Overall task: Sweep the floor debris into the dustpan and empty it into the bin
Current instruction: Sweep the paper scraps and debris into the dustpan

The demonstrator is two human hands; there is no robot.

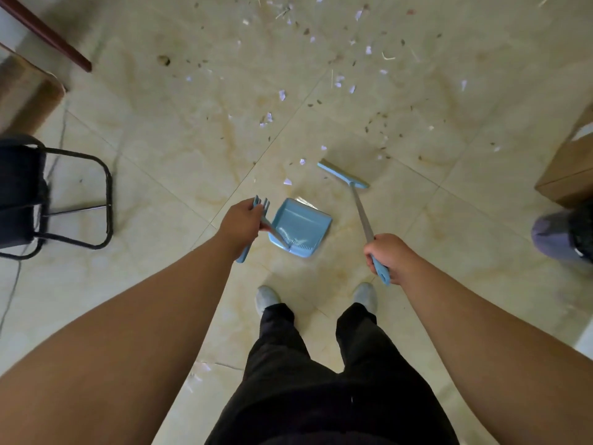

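A light blue dustpan [296,223] rests on the beige tiled floor in front of my feet, its mouth facing away from me. My left hand [240,224] grips the top of its long handle. My right hand [386,255] grips the blue end of a broom handle. The broom's blue head [341,173] sits on the floor just beyond the dustpan, to its right. Scraps of white paper and dark bits of debris [337,81] lie scattered over the tiles ahead. A few scraps [287,181] lie close to the pan's mouth.
A black metal-framed chair [77,200] stands at the left. Behind it is a wooden furniture leg [48,35]. A cardboard box [568,168] sits at the right edge, with a bin lined with a dark bag [564,236] below it.
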